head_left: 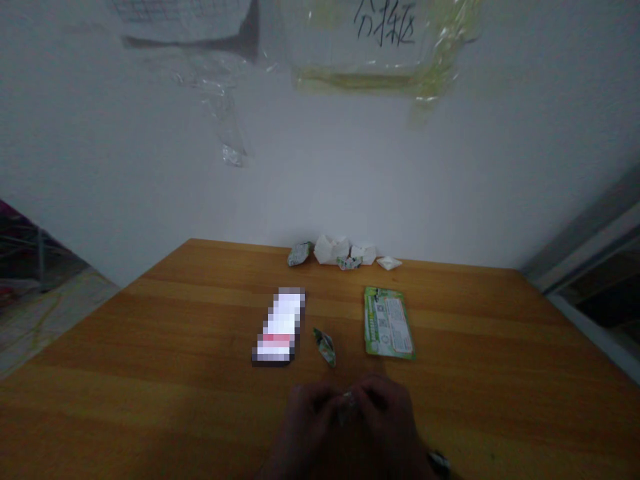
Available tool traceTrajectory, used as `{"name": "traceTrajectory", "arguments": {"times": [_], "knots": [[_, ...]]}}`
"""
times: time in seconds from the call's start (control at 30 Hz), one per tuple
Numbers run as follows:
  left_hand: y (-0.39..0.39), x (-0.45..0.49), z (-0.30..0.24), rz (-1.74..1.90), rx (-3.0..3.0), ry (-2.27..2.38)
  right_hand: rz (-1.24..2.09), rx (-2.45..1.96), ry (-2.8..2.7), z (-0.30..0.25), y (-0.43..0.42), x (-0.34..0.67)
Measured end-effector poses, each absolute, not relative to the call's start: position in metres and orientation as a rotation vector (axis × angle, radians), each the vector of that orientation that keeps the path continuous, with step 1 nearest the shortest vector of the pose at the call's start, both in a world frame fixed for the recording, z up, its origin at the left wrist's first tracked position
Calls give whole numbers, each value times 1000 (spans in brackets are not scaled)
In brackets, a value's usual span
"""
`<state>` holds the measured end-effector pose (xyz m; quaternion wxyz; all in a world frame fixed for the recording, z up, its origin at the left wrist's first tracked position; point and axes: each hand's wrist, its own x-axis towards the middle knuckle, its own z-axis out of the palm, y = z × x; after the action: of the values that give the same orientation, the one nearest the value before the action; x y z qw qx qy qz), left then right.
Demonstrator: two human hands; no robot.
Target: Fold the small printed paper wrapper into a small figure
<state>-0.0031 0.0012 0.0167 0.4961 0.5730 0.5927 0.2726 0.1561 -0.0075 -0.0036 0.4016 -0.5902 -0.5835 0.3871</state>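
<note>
My left hand [307, 417] and my right hand [387, 417] meet at the near edge of the wooden table [150, 373]. Their fingers are pinched together on a small folded piece of paper [347, 400], mostly hidden between them. Just beyond the hands lies a small green and white folded paper shape [325, 347]. A phone with a blurred-out screen [280, 327] lies to its left. A green and white printed sheet [389, 323] lies flat to its right.
Several small folded paper shapes [345, 252], white and green, are lined up at the table's far edge against the white wall. A plastic sleeve with handwriting [383, 40] is taped high on the wall. A window frame [590, 240] is at right.
</note>
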Motion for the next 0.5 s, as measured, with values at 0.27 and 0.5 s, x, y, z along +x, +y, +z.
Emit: {"name": "traceTrajectory", "arguments": {"times": [0.27, 0.5], "knots": [[0, -3, -4, 892, 1136, 1033, 1167, -1499, -1055, -13, 0, 158], [3, -13, -12, 935, 1040, 1199, 1267, -1307, -1210, -10, 1, 164]]}}
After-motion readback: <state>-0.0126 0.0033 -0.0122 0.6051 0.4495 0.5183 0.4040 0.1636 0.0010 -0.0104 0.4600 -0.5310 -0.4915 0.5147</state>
